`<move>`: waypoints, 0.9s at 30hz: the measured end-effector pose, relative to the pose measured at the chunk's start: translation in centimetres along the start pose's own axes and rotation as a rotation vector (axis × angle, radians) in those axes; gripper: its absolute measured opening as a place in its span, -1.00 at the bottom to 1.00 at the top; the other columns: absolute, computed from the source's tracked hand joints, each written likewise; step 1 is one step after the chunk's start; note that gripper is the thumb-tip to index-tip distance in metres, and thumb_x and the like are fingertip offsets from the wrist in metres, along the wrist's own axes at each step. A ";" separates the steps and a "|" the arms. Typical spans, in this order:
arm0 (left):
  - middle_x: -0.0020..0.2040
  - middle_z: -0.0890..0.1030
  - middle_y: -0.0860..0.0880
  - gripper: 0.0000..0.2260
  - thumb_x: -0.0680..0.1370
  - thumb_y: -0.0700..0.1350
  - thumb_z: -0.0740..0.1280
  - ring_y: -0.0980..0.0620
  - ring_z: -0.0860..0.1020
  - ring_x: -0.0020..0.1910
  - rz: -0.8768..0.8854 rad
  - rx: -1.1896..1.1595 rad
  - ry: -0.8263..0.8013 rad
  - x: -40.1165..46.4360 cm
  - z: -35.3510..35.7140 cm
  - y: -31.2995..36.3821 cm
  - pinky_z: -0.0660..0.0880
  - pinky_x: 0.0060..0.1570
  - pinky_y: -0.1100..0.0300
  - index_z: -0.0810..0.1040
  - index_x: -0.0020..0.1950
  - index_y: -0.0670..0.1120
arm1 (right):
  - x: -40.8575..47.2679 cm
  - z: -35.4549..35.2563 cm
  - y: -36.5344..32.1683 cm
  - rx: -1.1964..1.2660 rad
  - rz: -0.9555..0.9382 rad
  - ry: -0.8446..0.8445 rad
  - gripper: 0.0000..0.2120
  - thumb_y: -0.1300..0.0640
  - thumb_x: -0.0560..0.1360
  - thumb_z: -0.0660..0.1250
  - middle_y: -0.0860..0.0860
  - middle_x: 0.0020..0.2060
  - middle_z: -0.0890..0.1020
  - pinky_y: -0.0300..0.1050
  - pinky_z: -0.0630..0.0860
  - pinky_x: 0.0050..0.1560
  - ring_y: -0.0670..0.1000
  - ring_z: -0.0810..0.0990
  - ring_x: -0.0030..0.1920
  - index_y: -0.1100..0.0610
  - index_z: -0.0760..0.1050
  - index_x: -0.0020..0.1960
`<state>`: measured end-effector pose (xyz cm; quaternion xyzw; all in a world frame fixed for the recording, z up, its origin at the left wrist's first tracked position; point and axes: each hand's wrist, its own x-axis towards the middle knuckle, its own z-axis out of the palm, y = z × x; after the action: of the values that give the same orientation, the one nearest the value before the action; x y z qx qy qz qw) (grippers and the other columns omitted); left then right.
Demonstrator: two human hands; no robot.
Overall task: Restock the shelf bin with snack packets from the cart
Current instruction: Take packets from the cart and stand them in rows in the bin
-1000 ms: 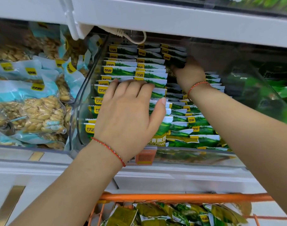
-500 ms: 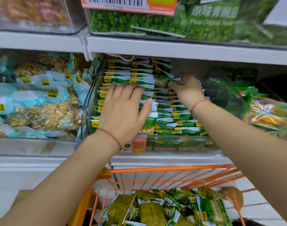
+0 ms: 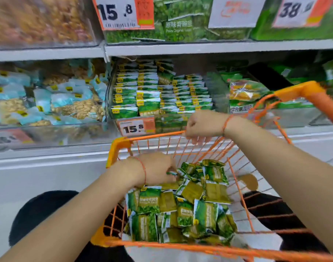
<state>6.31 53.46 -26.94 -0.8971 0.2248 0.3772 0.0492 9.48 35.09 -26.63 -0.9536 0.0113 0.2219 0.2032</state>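
Both hands withdrawn from shelf bin (image 3: 112,103) since half a second ago, left hand (image 3: 154,170) down in orange cart (image 3: 118,148) pinching green snack packets (image 3: 180,207), right hand (image 3: 201,125) over cart rim, fingers loosely curled, empty, grey shelf (image 3: 180,48) above, price tag (image 3: 136,127).

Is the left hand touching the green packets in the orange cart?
Touching. The head view shows the left hand down inside the cart, its fingers curled onto a packet at the top of the green packets.
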 end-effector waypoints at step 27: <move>0.07 0.54 -0.11 -0.46 0.48 -0.01 0.43 -0.07 0.54 0.00 0.317 -0.190 -0.197 9.5 8.4 2.2 0.43 -0.12 0.16 0.38 0.38 -0.18 | -2.4 12.8 6.7 -0.025 0.252 -0.456 -0.72 0.18 0.53 0.35 0.15 -0.06 0.62 -0.13 0.52 -0.17 0.02 0.54 -0.21 0.31 0.54 0.17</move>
<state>5.67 50.19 -39.35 -0.8099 0.3206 0.4855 -0.0741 1.25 33.79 -38.63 -0.8724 0.0810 0.4549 0.1594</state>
